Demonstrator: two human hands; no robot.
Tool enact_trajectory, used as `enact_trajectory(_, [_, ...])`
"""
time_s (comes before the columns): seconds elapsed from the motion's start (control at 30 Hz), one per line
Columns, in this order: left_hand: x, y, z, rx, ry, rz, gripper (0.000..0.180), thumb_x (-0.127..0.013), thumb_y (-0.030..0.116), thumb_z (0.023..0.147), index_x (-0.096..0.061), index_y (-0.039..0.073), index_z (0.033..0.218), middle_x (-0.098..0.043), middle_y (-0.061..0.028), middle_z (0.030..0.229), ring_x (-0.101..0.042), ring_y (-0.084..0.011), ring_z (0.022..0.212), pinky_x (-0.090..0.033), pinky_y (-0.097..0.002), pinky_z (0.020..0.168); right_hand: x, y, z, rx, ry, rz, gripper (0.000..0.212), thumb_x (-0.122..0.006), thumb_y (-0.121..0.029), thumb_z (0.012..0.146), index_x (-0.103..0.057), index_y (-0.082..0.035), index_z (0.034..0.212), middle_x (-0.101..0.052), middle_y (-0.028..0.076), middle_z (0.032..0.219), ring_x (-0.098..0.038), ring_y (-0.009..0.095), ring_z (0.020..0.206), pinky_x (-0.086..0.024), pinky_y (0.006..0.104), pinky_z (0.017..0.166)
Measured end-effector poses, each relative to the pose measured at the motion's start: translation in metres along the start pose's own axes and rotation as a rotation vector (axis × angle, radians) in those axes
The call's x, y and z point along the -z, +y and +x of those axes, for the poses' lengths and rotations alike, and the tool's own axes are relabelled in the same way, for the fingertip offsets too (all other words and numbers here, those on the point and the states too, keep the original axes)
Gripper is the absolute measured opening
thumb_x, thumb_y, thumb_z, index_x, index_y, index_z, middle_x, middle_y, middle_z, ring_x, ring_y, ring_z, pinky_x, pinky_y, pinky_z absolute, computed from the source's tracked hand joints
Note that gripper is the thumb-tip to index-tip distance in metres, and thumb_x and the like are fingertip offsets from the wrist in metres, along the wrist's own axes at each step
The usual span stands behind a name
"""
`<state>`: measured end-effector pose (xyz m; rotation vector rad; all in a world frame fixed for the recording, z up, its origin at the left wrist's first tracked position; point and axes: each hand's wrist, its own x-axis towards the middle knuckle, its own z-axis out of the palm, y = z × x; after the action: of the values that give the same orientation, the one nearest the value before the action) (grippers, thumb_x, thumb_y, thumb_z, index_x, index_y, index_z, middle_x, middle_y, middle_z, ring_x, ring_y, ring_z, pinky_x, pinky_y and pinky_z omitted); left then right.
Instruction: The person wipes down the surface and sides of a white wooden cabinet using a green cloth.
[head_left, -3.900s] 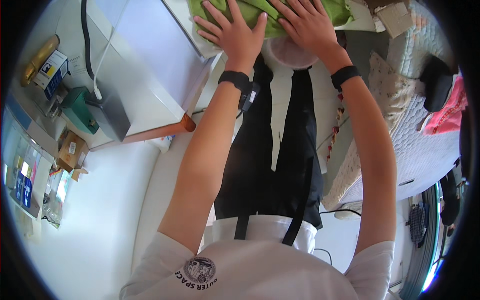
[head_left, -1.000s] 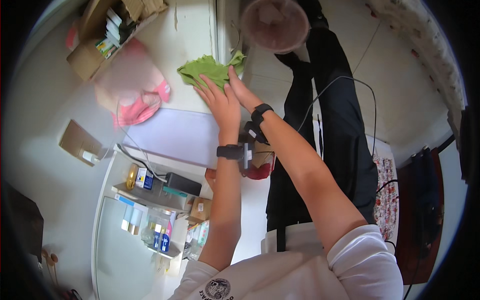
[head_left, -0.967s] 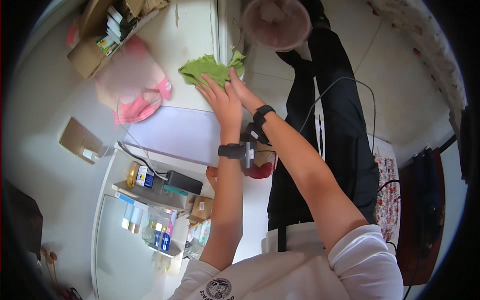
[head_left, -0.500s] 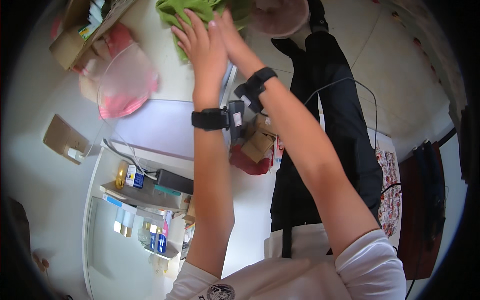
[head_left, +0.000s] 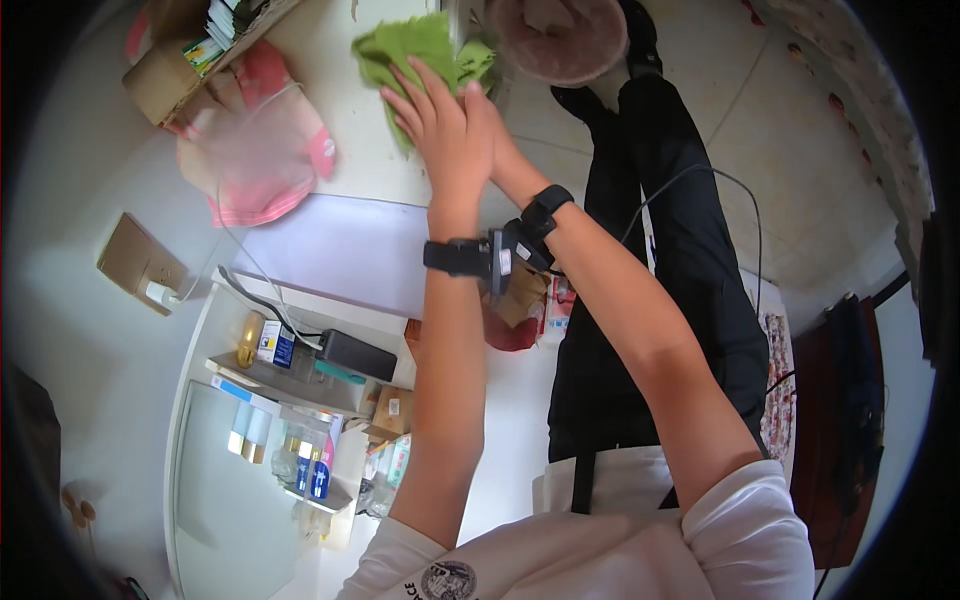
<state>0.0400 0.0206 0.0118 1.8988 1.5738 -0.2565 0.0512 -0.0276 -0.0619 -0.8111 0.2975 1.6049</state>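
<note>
A crumpled green cloth (head_left: 408,48) lies on the white tabletop (head_left: 350,150), at its right edge. My left hand (head_left: 442,132) rests on the near part of the cloth, fingers stretched out and slightly apart. Close against it on the right is my right hand (head_left: 500,150). One of its fingertips shows beside the left hand, while the other fingers are hidden. Part of the cloth reaches past the edge, near a pink round basin (head_left: 558,38). Each wrist wears a black strap with a small black box.
At the left of the tabletop are a pink-and-white bag (head_left: 255,150) and an open cardboard box (head_left: 165,80). A white shelf unit (head_left: 190,345) with a black power adapter (head_left: 357,356) and small boxes stands nearer. A black cable (head_left: 735,178) loops over my dark trousers.
Both hands have drawn back toward me and a little to the right, the cloth moving with them. More of the cloth shows beyond the fingers. The whole view has shifted slightly.
</note>
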Motion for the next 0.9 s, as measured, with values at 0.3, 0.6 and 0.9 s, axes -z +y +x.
enact_trajectory(0.3, [0.01, 0.013, 0.053, -0.365, 0.01, 0.247, 0.08, -0.048, 0.038, 0.093, -0.007, 0.004, 0.152, -0.001, -0.0259, 0.157, 0.006, -0.0511, 0.142, 0.001, -0.0607, 0.112, 0.026, -0.001, 0.043, -0.124, 0.298, 0.339, 0.052, -0.033, -0.044, 0.102, -0.043, -0.006, 0.136, -0.053, 0.009, 0.132, -0.051, 0.022, 0.12, -0.041, 0.0387, 0.101])
enact_trajectory(0.6, [0.01, 0.016, 0.062, -0.402, 0.086, 0.281, 0.077, -0.048, 0.035, 0.093, -0.01, 0.006, 0.153, -0.008, -0.026, 0.156, 0.001, -0.0491, 0.143, -0.001, -0.0595, 0.113, 0.033, -0.069, 0.085, 0.252, 0.3, -0.583, 0.043, -0.036, -0.034, 0.099, -0.06, 0.001, 0.106, -0.063, 0.018, 0.111, -0.056, 0.027, 0.101, -0.04, 0.0383, 0.091])
enact_trajectory(0.9, [0.008, -0.004, 0.041, -0.253, 0.109, 0.178, 0.077, -0.048, 0.034, 0.093, -0.009, 0.005, 0.152, -0.01, -0.0266, 0.156, 0.0, -0.0482, 0.143, -0.001, -0.0579, 0.114, 0.023, -0.063, 0.068, 0.341, 0.222, -1.079, 0.042, -0.035, -0.033, 0.098, -0.057, 0.003, 0.102, -0.062, 0.021, 0.105, -0.057, 0.033, 0.099, -0.042, 0.0394, 0.089])
